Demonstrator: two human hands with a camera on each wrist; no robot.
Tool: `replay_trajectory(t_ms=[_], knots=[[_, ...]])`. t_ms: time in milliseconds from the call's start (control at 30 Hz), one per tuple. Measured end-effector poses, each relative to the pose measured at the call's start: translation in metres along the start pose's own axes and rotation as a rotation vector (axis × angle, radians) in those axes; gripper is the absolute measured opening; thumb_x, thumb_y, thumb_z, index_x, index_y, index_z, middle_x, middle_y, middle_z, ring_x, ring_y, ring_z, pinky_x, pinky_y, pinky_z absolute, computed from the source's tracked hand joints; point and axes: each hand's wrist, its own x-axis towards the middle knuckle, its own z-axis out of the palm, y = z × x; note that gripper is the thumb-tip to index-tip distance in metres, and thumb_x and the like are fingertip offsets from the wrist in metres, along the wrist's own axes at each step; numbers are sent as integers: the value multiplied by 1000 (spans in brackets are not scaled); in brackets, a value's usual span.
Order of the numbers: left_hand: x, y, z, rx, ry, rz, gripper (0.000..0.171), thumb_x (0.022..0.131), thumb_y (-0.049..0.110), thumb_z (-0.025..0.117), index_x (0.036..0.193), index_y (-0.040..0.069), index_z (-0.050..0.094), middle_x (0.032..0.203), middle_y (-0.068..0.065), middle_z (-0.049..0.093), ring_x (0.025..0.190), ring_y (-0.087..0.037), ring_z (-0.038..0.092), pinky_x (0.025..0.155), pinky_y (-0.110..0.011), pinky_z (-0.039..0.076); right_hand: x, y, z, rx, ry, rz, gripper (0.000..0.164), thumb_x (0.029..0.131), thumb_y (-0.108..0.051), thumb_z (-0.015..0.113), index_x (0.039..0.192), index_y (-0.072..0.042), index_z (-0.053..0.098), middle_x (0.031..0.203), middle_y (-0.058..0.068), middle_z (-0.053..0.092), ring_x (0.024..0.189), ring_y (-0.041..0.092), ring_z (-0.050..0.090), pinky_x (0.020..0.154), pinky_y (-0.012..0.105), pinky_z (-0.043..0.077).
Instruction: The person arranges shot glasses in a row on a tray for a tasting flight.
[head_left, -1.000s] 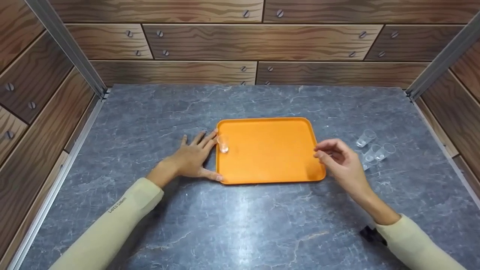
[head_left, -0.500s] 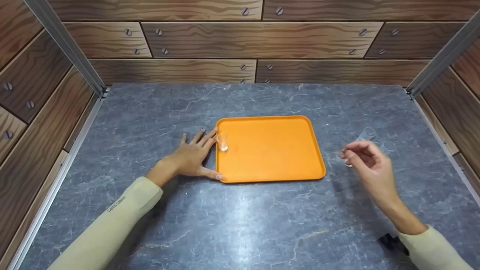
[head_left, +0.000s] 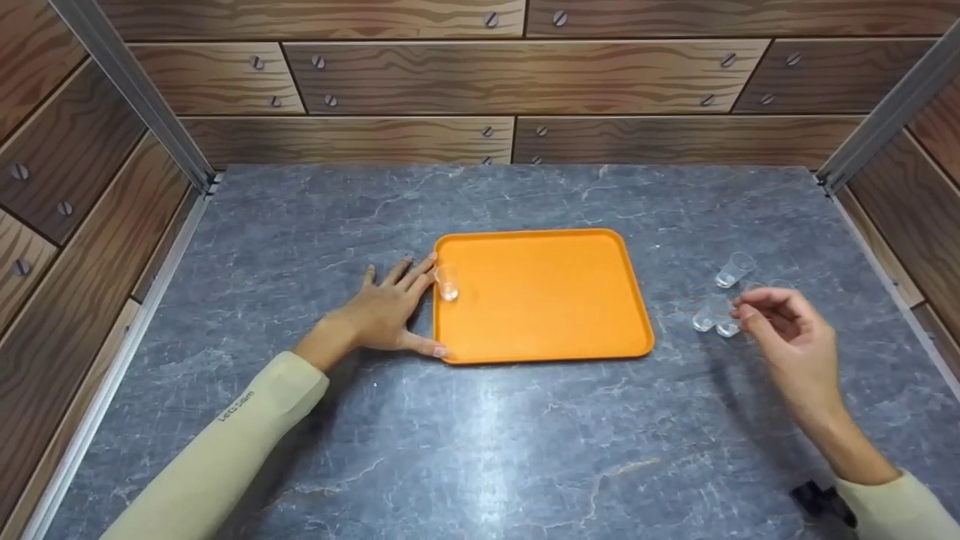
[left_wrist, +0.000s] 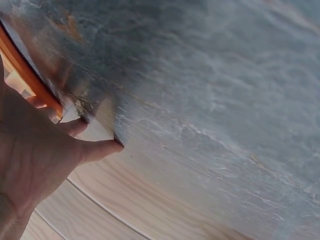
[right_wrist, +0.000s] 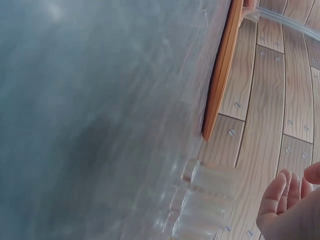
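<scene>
An orange tray (head_left: 540,296) lies on the grey marbled table, with a small clear plastic cup (head_left: 448,285) standing inside its left edge. My left hand (head_left: 379,311) is spread flat along that edge, fingertips and thumb at the rim. My right hand (head_left: 795,345) is over at the right, fingers loosely bent and nothing seen between them. Its fingertips overlap a group of clear cups (head_left: 705,315) in the head view and partly hide them. In the right wrist view, the same hand (right_wrist: 295,205) appears beside the cups (right_wrist: 210,192), apart from them.
Another clear cup (head_left: 735,268) stands just behind the group. A dark object (head_left: 821,502) shows at the right sleeve. Wood-patterned walls (head_left: 480,79) enclose the table (head_left: 480,442) at the back and sides.
My right hand has moved right, from the tray's right edge to the group of cups. My left hand, the tray and the cup on it have stayed in place.
</scene>
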Motion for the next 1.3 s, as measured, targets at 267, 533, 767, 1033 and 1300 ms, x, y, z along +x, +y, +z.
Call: replay_trajectory(t_ms=[267,533,767,1033,1300], knots=[[-3,1,-1,1,-10,-1,134,84,90,67,177,13,9,183,-4,-5,166,-41,6,117,-85,12,3,0,-12,-159,70,23,16,97,17,69,113,18,67,100,9,75,89,13,73,80,17,56],[-4,-1,0,3,0,1,132,85,89,68,177,13,13,183,-6,-3,166,-42,6,116,-85,10,7,5,-26,-316,62,92,18,99,10,72,116,5,70,107,0,73,97,8,69,82,13,54],[-3,-1,0,8,7,9,132,84,89,68,176,12,14,183,-7,-2,165,-42,8,116,-86,11,8,10,-36,-495,-11,124,23,101,1,74,123,-2,68,112,-13,70,104,1,66,83,10,52],[-4,-2,2,12,29,18,133,84,89,69,176,10,15,183,-8,0,165,-43,8,116,-85,13,8,12,-39,-543,-84,127,33,99,1,77,129,0,64,113,-20,66,105,1,63,87,10,49],[-2,-3,0,-15,15,23,134,84,89,69,177,10,12,183,-6,-2,166,-41,5,117,-84,9,9,13,-45,-585,-187,175,51,102,-6,77,146,7,54,125,-22,61,109,-4,61,86,10,50]])
